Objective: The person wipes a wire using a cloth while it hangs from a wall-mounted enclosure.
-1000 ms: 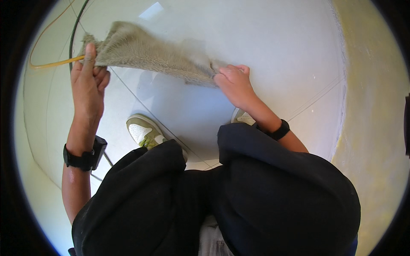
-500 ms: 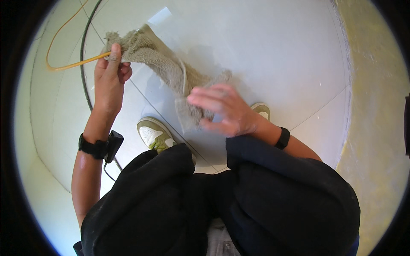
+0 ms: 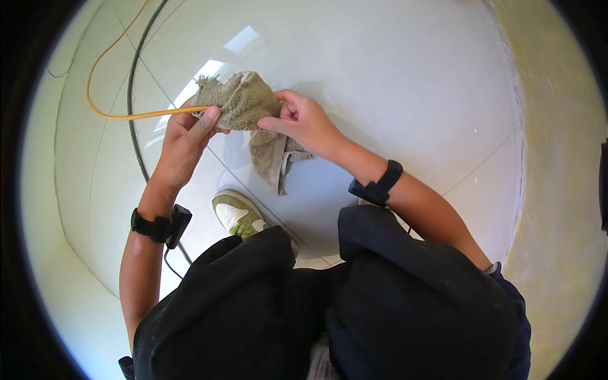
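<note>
A frayed, grey-brown terry cloth (image 3: 244, 95) hangs bunched between my two hands, its loose end drooping toward the floor. My left hand (image 3: 182, 147) pinches the cloth's left end, thumb on top, together with a thin yellow-orange cable (image 3: 152, 114) that runs into the folds there. How far the cable reaches inside the cloth is hidden. At the cloth's right side, my right hand (image 3: 307, 126) grips the fabric between thumb and curled fingers.
Glossy pale tiles (image 3: 405, 95) cover the floor. A black cable (image 3: 130, 95) curves along it on the left, behind my left forearm. My green and white shoe (image 3: 237, 214) stands below the cloth. A yellowish, smeared surface (image 3: 563, 164) borders the right side.
My right hand has moved up and left and closed on the cloth nearer my left hand. The left hand, with cloth and cable, has shifted right and slightly down. The cloth is more bunched.
</note>
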A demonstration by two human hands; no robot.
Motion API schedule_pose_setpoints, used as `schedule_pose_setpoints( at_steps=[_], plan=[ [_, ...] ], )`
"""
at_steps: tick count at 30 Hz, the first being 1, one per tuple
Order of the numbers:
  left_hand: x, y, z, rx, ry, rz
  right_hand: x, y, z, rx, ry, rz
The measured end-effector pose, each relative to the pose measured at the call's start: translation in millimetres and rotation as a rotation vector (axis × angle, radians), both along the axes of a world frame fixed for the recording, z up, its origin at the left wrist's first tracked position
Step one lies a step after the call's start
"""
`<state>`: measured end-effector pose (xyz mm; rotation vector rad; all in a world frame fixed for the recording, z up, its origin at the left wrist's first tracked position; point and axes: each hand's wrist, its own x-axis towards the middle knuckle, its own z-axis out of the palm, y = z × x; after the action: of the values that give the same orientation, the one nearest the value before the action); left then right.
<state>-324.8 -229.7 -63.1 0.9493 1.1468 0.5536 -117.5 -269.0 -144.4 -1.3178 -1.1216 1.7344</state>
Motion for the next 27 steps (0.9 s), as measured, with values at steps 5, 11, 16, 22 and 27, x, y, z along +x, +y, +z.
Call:
schedule_pose_setpoints(
  at_steps=[5, 11, 16, 22, 27],
  plan=[
    [2, 2, -3, 0.059, 0.069, -0.038, 21, -5, 9, 0.222, -0.236, -0.106],
    [26, -17, -2, 0.03, 0.064, 0.045, 33, -48, 36, 1.381, -0.505, -0.051],
    [40, -30, 2, -0.07, -0.056, 0.168, 23, -61, 47, 1.345, -0.47, 0.154],
    [29, -31, -10, -0.141, -0.035, 0.385, 16, -53, 62, 1.358, -0.51, 0.039],
    [25, -37, -25, 0.1, 0.164, 0.373, 6, -49, 69, 1.416, -0.467, 0.17]
  ],
)
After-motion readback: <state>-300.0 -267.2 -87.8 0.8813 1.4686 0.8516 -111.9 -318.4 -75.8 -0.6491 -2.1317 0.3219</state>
